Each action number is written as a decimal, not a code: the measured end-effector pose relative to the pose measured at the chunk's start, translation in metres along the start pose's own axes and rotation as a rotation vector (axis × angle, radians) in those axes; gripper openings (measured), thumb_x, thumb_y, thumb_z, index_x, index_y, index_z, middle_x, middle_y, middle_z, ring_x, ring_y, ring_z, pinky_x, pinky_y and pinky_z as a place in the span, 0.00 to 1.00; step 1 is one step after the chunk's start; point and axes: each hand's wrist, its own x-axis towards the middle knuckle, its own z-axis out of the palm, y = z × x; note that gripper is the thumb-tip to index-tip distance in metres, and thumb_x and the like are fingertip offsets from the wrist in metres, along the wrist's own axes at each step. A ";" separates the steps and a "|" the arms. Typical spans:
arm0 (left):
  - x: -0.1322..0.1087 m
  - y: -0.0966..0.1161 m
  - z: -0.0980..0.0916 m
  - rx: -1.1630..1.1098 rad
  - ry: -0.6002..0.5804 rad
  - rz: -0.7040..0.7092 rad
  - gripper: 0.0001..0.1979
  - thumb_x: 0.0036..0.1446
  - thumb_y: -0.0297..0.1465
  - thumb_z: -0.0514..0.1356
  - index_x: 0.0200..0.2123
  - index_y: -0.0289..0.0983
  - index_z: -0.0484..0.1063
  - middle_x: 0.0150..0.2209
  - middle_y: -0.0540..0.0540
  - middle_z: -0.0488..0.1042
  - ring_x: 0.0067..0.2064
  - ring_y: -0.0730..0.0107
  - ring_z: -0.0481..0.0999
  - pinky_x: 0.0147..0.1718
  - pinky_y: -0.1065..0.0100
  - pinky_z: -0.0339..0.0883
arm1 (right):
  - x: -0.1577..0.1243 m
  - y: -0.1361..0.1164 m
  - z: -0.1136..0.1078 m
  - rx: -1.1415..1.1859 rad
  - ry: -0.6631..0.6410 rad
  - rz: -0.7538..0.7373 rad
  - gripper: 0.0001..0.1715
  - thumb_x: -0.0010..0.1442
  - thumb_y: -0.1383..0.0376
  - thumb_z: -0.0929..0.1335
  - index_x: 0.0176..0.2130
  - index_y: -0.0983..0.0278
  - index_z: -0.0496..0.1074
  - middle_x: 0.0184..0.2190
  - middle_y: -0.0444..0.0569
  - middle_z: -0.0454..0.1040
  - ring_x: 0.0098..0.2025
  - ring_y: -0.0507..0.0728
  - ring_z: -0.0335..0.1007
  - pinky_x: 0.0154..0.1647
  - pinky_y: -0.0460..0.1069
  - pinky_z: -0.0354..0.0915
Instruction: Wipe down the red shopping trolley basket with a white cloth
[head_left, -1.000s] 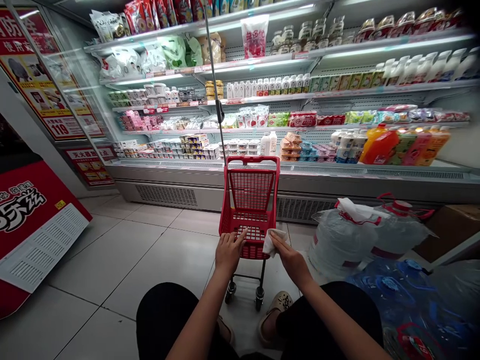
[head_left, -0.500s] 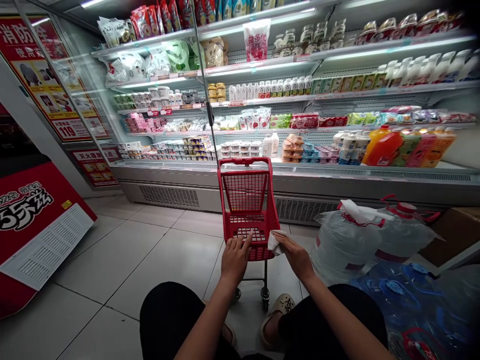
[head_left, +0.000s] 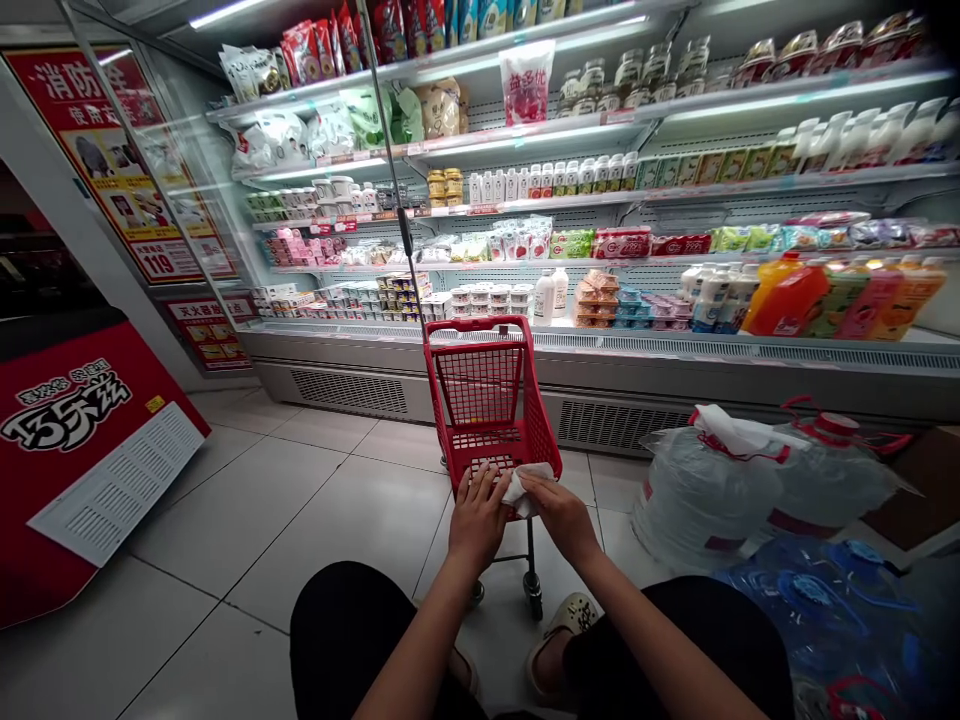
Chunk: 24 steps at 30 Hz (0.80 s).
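A small red shopping cart [head_left: 480, 372] with a plastic mesh basket stands on the floor in front of me. My left hand [head_left: 478, 510] lies on the left part of its near rim, fingers stretched out and holding nothing. In my right hand [head_left: 559, 512] is a white cloth or tissue [head_left: 526, 484], pressed against the near rim right of my left hand. The cloth comes close to the left fingers; whether they touch I cannot tell. Below the basket, a metal leg ends in a caster [head_left: 532, 593].
An open refrigerated display [head_left: 480, 345] with stocked shelves stands behind the cart. Bagged water jugs [head_left: 694, 490] and blue bottles [head_left: 810, 600] crowd the right side. A red freezer [head_left: 112, 440] stands at left. My knees and shoes flank the cart's near wheels.
My right hand has moved the cloth leftward along the near rim, toward my left hand. The left hand stays on the rim. The cart looks slightly turned, and the view has shifted.
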 end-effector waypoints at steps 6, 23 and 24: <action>-0.002 0.002 -0.001 -0.018 0.007 0.008 0.24 0.74 0.38 0.53 0.70 0.47 0.62 0.69 0.48 0.67 0.73 0.60 0.59 0.73 0.49 0.52 | -0.004 0.027 -0.020 0.034 0.058 0.153 0.19 0.73 0.60 0.62 0.56 0.52 0.78 0.56 0.47 0.80 0.56 0.62 0.78 0.52 0.57 0.77; 0.000 0.019 0.006 -0.002 0.019 -0.002 0.32 0.72 0.38 0.54 0.75 0.44 0.51 0.73 0.43 0.61 0.74 0.55 0.57 0.73 0.45 0.50 | 0.000 0.007 -0.006 0.117 0.061 0.084 0.21 0.74 0.59 0.60 0.55 0.56 0.78 0.51 0.53 0.81 0.53 0.63 0.79 0.55 0.59 0.76; 0.000 0.019 0.006 0.000 0.015 0.003 0.33 0.72 0.37 0.54 0.76 0.44 0.50 0.73 0.43 0.61 0.74 0.55 0.57 0.72 0.45 0.51 | 0.001 0.006 -0.006 0.118 0.054 0.074 0.21 0.75 0.60 0.60 0.57 0.56 0.77 0.52 0.52 0.81 0.54 0.63 0.79 0.56 0.59 0.76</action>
